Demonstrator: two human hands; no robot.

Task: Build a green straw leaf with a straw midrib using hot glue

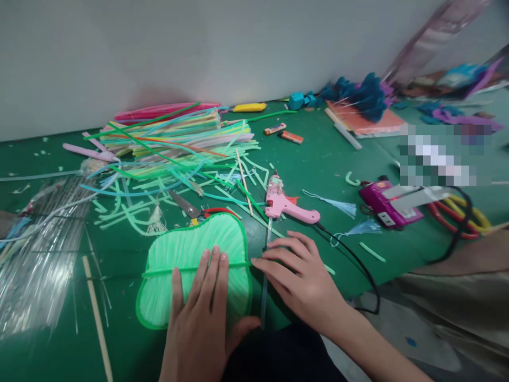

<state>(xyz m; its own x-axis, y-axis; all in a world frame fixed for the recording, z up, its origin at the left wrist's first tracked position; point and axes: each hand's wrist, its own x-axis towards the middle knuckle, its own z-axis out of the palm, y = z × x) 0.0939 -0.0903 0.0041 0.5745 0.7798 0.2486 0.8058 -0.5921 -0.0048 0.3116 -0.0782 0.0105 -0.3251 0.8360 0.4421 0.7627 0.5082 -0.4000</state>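
Note:
A pale green leaf-shaped piece (159,297) with a darker fuzzy green edge lies on the table in front of me. Across its middle runs a green pipe cleaner (159,272). My left hand (202,313) rests flat on the piece with its fingers spread, pressing over the pipe cleaner. At the right edge, my right hand (300,276) pinches the pipe cleaner's end between thumb and fingertips. Just beyond that hand lies a pink hot glue gun (284,204), a clear glue stick (265,297) sticking out of its back. Scissors (186,207) with red handles lie behind the piece, partly hidden.
Bundles of coloured pipe cleaners (178,138) and loose green cuttings cover the back. Silvery wires (47,254) and a wooden stick (96,313) lie left. Light blue tassels (338,204), a purple power socket (387,204) and the gun's black cord (358,260) are right.

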